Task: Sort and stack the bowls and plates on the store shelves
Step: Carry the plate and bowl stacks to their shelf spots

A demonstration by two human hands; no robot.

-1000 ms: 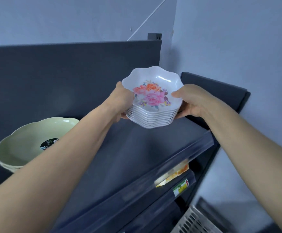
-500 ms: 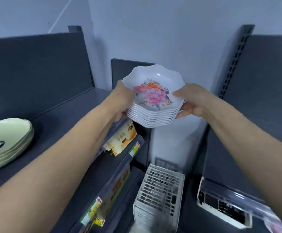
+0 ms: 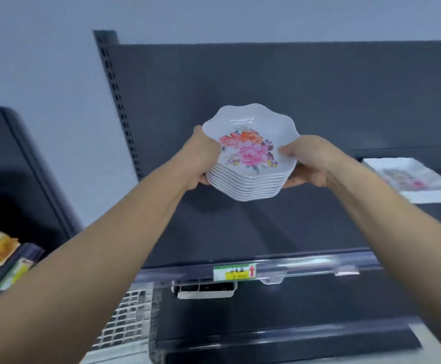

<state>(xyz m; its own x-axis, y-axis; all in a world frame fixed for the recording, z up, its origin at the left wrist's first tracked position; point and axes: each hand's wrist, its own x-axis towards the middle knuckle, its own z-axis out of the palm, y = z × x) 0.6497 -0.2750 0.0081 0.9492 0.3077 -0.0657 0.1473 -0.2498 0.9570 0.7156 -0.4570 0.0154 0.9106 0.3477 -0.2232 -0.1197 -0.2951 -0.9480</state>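
A stack of floral bowls [image 3: 250, 164] is gripped between the hands, its left side clasped by the left hand [image 3: 197, 160], its right by the right hand [image 3: 310, 161], above the shelf [image 3: 292, 227]; the mouths are tipped upward toward the person, the stack's axis leaning likewise

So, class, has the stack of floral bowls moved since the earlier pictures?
Yes. The stack of floral bowls has swung right: the perforated shelf upright, earlier on its right, now stands left of it.
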